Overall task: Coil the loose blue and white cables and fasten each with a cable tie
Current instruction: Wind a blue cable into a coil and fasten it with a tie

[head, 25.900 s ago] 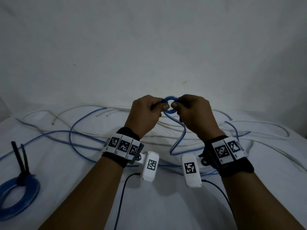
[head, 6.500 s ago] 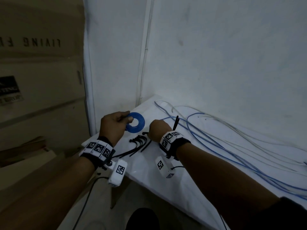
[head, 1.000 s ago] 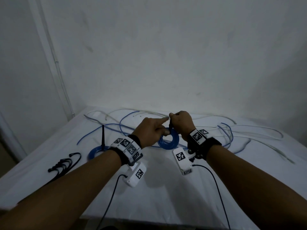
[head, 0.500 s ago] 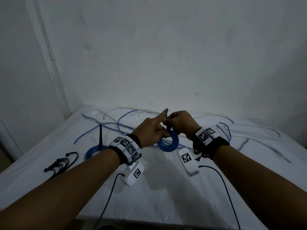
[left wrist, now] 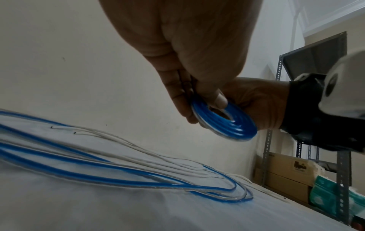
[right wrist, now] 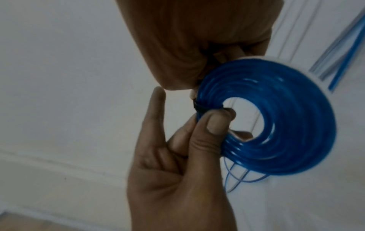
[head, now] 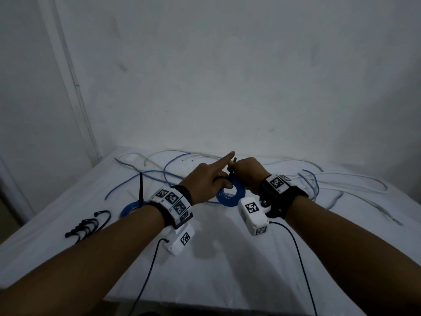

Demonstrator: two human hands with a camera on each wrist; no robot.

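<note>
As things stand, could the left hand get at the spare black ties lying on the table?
Probably not yet. The left hand is pinching the blue coil while the right hand works its tie. The spare ties lie uncovered to its left, so once it lets go, the way looks free.

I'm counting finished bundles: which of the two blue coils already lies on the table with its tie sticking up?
The blue coil on the left, beside the left forearm, black tie tail upright. The other coil is held in both hands.
</note>
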